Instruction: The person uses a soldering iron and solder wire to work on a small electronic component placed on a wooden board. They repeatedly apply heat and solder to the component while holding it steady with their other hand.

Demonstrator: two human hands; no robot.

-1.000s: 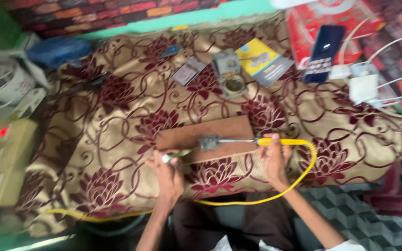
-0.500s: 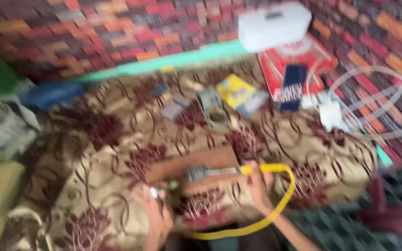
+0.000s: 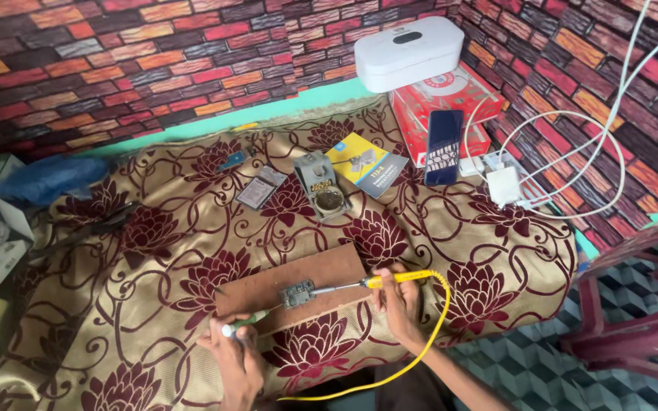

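While pinched in the right hand (image 3: 399, 302), yellow soldering iron (image 3: 390, 281) touches small circuit board (image 3: 298, 293) lying on brown wooden board (image 3: 298, 283). Left hand (image 3: 236, 358) clenched around thin green-tipped tool (image 3: 247, 323), angled toward same circuit board.

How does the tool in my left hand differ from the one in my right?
The soldering iron in the right hand has a yellow handle and trails a yellow cable; the green-handled tool in the left hand shows no cable. The iron looks longer and lies nearly level; the green tool slants upward. Both tips meet at the small circuit board on the brown board.
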